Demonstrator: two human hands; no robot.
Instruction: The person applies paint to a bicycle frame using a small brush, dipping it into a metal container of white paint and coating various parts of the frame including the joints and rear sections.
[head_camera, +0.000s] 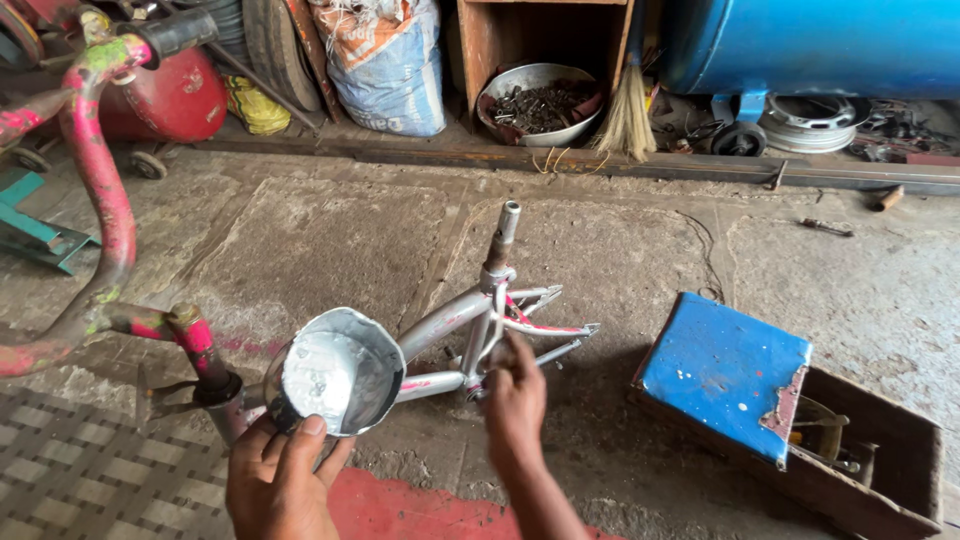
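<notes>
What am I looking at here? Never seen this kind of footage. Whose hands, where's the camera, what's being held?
One picture, from a camera worn on a person's head, looking down at their own two bare hands. No machine is involved. The left hand holds a dented metal bowl with silvery-white paint inside. The right hand reaches out to a silver bicycle frame lying on the concrete floor; what its fingers grip is blurred. On the left stands a worn pink frame. On the right sits a wooden box with a blue lid.
</notes>
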